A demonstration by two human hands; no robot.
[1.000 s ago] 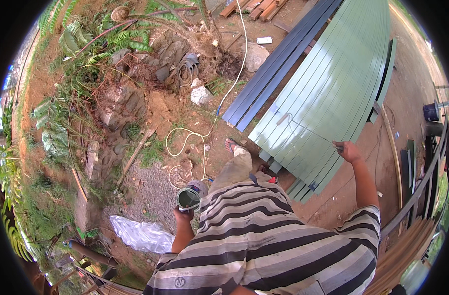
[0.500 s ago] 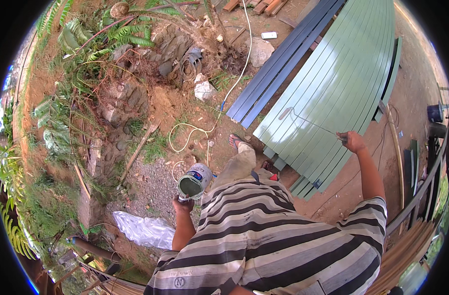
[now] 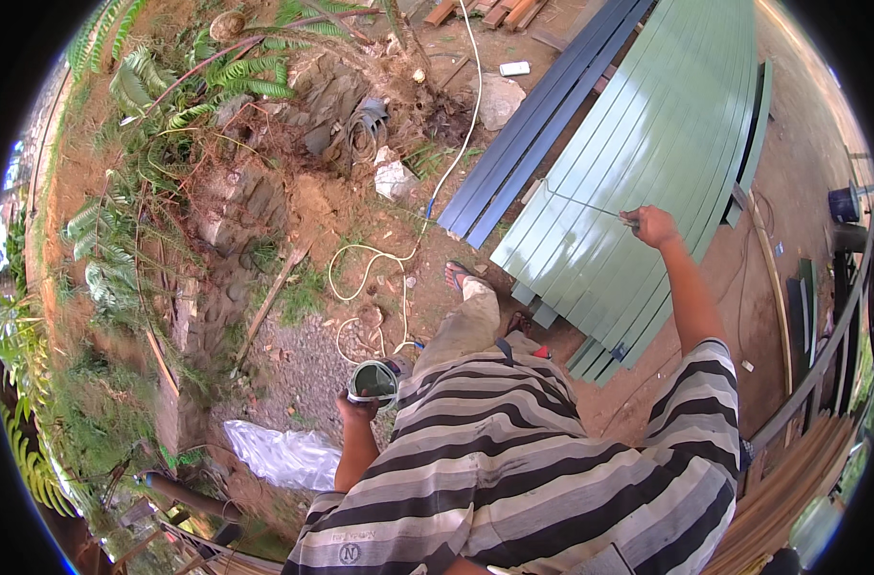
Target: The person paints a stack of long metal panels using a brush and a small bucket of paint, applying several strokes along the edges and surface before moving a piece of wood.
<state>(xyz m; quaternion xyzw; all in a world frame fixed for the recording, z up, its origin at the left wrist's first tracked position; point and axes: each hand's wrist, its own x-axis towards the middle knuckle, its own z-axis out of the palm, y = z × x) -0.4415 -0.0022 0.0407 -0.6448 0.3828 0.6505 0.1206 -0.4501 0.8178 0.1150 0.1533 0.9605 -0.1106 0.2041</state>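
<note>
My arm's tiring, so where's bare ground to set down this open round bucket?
Near your left hand, bare grey gravel lies between the crumpled clear plastic sheet and the looping cream hose. Brown earth also lies open between the long green boards and the dark blue round container. Farther left is crowded with green ferns and rough grey-brown rocks.

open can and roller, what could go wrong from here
The open can in the left hand might tip and spill. The roller in the right hand, at the edge of the green boards, could slip off. The looped hose near the left foot might trip the person.
</note>
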